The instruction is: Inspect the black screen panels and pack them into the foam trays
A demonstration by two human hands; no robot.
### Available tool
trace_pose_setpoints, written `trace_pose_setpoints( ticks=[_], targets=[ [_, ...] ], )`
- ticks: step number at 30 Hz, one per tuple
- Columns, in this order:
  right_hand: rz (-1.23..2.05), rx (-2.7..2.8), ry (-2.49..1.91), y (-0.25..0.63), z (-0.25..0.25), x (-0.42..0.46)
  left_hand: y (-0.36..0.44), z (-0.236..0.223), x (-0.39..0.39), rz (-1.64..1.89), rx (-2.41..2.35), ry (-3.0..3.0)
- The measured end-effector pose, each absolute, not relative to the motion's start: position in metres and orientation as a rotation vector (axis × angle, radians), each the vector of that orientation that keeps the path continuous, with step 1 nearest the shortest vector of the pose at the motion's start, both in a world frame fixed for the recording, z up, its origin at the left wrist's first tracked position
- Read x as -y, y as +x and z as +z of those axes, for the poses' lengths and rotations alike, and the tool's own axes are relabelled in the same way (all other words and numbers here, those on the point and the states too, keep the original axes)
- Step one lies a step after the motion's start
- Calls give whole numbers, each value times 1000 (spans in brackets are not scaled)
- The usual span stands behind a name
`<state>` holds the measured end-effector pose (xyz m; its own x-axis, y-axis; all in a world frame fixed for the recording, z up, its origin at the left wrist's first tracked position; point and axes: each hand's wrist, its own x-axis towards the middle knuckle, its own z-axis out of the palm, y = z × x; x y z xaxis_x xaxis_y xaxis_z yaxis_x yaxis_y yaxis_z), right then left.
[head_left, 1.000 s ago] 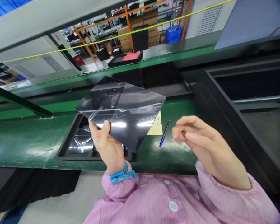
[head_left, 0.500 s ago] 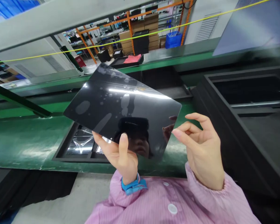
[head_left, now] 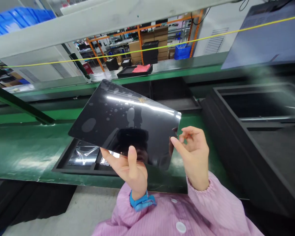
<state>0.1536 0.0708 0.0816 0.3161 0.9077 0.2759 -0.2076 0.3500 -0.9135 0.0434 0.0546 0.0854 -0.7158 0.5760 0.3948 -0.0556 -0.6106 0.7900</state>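
Observation:
A glossy black flat panel (head_left: 103, 114) with pale smudge-like spots is tilted above the bench, reflecting a light strip. My left hand (head_left: 130, 172) holds its lower edge, thumb over the front face and the other fingers underneath. At the panel's right edge is my right hand (head_left: 194, 154), its thumb tip at the edge and its fingers curled but apart from the thumb. Whether the thumb presses on the panel, I cannot tell. Beneath the panel lies a black compartment tray (head_left: 64, 165) containing a shiny clear-wrapped item (head_left: 85, 155) and a partly hidden item with a white label.
A large black foam tray (head_left: 228, 147) stands at the right of the green bench (head_left: 14, 150). Behind the panel lies another black tray (head_left: 184, 104). Farther back, a small tray holds a red cloth (head_left: 141, 68). A yellow cord (head_left: 108, 56) crosses the view.
My right hand has moved left to the panel's right edge. The panel now leans back more, still in my left hand. The view has shifted slightly.

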Motion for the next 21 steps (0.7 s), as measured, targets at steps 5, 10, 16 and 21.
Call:
trace_pose_setpoints(
  ticks=[5, 10, 16, 21],
  targets=[
    [1316, 722, -874, 155, 60, -93, 34, 77, -54, 2312, -1158, 874],
    [1632, 677, -866, 173, 31, -106, 7, 65, -53, 2157, -1113, 738],
    [2183, 548, -829, 187, -11, -88, -12, 35, -51, 1715, -1076, 535],
    [2035, 467, -840, 192, -18, -73, -2, 15, -47, 1500, -955, 613]
  ],
)
